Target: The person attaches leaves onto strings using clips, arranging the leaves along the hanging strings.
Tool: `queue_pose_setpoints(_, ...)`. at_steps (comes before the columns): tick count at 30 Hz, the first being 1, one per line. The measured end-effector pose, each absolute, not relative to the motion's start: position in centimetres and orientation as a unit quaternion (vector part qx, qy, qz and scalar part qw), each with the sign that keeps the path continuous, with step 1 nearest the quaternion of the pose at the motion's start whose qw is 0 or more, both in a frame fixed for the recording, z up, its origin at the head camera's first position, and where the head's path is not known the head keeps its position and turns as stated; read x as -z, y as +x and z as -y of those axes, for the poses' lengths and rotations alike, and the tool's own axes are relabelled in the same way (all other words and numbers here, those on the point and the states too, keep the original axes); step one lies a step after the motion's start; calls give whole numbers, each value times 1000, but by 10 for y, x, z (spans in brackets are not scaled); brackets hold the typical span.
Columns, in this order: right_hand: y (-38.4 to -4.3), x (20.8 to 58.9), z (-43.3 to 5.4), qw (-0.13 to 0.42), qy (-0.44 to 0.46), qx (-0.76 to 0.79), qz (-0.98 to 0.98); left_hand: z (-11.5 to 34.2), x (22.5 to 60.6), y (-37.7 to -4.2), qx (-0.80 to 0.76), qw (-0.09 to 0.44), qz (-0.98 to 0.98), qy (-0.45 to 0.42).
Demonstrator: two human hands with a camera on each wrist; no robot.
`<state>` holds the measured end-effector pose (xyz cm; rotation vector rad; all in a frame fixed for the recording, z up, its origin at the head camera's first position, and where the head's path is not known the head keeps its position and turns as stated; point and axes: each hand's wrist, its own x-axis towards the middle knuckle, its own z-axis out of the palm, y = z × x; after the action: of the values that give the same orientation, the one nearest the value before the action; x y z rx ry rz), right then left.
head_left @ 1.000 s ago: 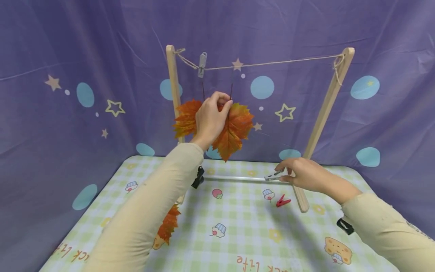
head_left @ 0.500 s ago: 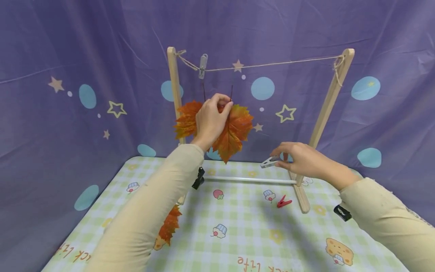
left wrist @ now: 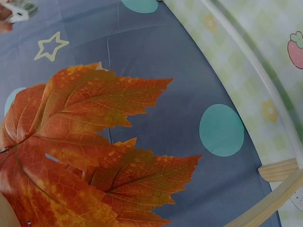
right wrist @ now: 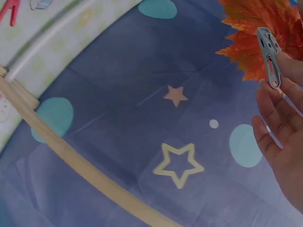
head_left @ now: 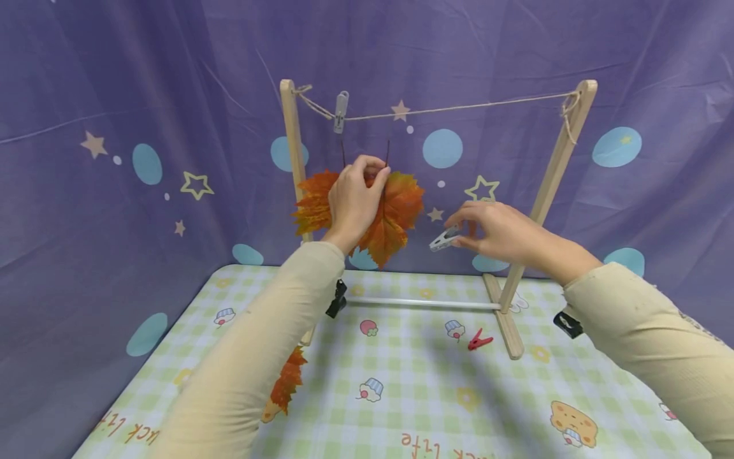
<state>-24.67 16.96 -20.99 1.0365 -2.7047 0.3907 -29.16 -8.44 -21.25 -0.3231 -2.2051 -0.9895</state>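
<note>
My left hand (head_left: 357,201) pinches the dark stem of an orange maple leaf (head_left: 395,217) below the string (head_left: 459,108), the stem's tip pointing up. Behind that hand, a second orange leaf (head_left: 314,203) hangs by its stem from a grey clothespin (head_left: 341,113) clipped on the string. To the right, my right hand (head_left: 499,233) holds another grey clothespin (head_left: 445,239) between thumb and fingers, in the air below the string. In the right wrist view this clothespin (right wrist: 270,59) overlaps the leaf. The left wrist view shows the two leaves overlapping, with the left hand mostly out of frame.
The string is tied between two wooden posts (head_left: 553,169), with a white rod (head_left: 424,302) joining them low down. A red clothespin (head_left: 479,340) lies on the checked tablecloth (head_left: 424,382). Another orange leaf (head_left: 288,382) lies partly behind the left sleeve. A purple curtain (head_left: 172,76) hangs behind.
My right hand has lifted the grey clothespin up from near the white rod and a little to the left, toward the leaf. The left hand stays almost still with its leaf.
</note>
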Motion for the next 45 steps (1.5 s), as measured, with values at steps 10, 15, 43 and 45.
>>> queue_pose_setpoints(10, -260, 180, -150, 137, 358, -157, 910, 87, 213, -293, 380, 352, 847, -120)
queue_pose_setpoints(15, -267, 171, -145, 162, 363, -180, 900, 85, 213, -293, 380, 353, 846, -124)
queue_pose_setpoints(43, -285, 122, -118, 301, 380, -242, 841, 82, 217, -293, 369, 356, 849, -124)
queue_pose_setpoints(45, -285, 119, -115, 307, 378, -244, 839, 82, 218, -293, 371, 355, 849, -124)
